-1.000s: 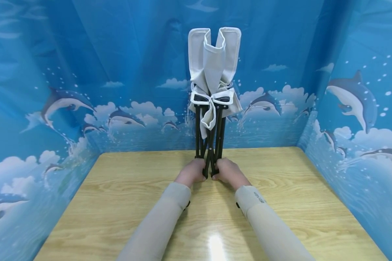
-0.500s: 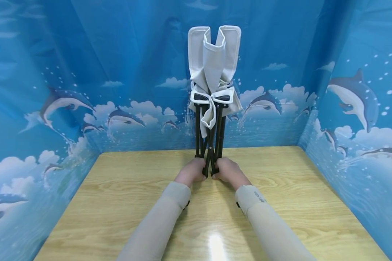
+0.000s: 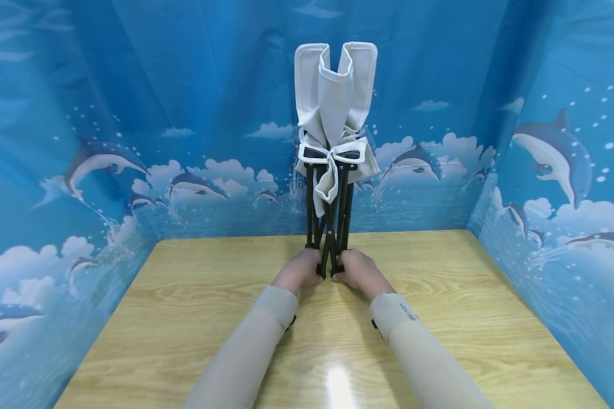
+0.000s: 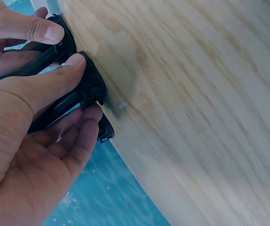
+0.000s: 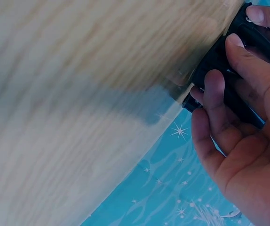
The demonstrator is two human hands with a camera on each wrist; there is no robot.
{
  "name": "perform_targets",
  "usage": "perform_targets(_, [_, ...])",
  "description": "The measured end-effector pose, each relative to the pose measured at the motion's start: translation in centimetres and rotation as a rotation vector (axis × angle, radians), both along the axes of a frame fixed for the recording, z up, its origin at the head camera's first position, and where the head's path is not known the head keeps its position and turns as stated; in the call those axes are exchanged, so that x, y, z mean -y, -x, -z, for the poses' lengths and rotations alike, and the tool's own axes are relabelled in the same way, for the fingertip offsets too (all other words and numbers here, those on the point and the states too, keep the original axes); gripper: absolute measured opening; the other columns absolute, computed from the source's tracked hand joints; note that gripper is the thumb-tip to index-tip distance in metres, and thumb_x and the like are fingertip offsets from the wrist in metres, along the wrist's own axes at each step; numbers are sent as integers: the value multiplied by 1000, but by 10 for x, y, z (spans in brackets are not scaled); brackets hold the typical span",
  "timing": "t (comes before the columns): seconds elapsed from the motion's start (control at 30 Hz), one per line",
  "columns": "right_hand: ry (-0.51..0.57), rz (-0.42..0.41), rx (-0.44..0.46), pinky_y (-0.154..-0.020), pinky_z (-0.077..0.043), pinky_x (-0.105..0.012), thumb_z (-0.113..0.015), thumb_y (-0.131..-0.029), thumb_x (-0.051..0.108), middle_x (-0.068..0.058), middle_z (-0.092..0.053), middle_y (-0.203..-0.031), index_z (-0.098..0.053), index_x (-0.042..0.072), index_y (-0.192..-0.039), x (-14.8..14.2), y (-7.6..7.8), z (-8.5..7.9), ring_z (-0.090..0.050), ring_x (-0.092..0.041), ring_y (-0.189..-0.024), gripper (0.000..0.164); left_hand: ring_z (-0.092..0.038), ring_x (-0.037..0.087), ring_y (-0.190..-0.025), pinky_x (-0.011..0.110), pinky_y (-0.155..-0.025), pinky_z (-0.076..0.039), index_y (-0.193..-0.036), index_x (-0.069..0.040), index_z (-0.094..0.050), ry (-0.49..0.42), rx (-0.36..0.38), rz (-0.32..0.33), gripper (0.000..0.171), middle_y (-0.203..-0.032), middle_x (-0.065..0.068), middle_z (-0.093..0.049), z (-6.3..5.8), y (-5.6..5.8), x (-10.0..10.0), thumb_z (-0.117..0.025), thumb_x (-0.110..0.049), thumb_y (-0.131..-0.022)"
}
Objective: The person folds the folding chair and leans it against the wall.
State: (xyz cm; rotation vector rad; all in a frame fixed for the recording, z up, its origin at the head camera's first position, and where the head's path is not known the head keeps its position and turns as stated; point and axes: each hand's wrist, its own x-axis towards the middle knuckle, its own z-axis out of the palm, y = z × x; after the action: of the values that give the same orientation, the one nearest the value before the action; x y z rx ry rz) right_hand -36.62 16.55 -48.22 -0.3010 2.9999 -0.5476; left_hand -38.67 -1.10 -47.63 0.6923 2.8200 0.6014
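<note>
A folded camping chair (image 3: pixel 335 102) with white fabric and black legs stands upright at the far middle of the table. White fabric flaps spread at its top, and the thin legs cross below, bunched close together. My left hand (image 3: pixel 303 267) grips the foot end of a leg on the left side. On the other side my right hand (image 3: pixel 357 268) holds a leg's foot the same way. In the left wrist view, thumb and fingers close around a black plastic foot (image 4: pixel 91 84). The right wrist view has the right thumb and fingers around another black foot (image 5: pixel 210 63), right at the tabletop.
The wood-grain table (image 3: pixel 210 318) reaches back to a blue curtain (image 3: pixel 210 113) printed with dolphins and clouds. Similar printed sheets (image 3: pixel 583 199) border both sides. A bright light reflection lies on the near tabletop.
</note>
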Motion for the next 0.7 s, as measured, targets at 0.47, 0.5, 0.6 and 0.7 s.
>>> perform_targets(0.47, [43,-24,-13,-102,-56,-53,-83,-94,25,-14,-76,-123,-80,7,-115,-2,-5,2,-71,-35,-118,28,-68,25,-101,46,-98,-56,-97,-6,-76,-54,-28,22,10,-108,11,-71,0,-6,5,-83,-7,-90])
perform_targets(0.5, [47,-26,-11,-102,-56,-53,-82,-94,25,-14,-75,-125,-80,7,-116,-3,-5,2,-70,-35,-119,28,-68,26,-103,46,-99,-56,-97,-6,-76,-56,-30,21,10,-109,12,-71,1,-7,6,-83,-7,-90])
perform_targets(0.6, [53,-25,3,-102,-56,-54,-81,-95,25,-14,-75,-125,-80,8,-117,-3,-6,3,-70,-35,-118,28,-68,28,-107,47,-102,-55,-101,-5,-77,-65,-26,17,12,-113,13,-71,2,-7,7,-83,-8,-91])
perform_targets(0.7, [54,-28,12,-101,-56,-54,-81,-95,25,-13,-75,-124,-79,9,-118,-2,-5,3,-70,-34,-118,28,-69,28,-107,46,-101,-56,-102,-5,-77,-65,-25,11,14,-113,13,-72,5,-6,9,-83,-8,-90])
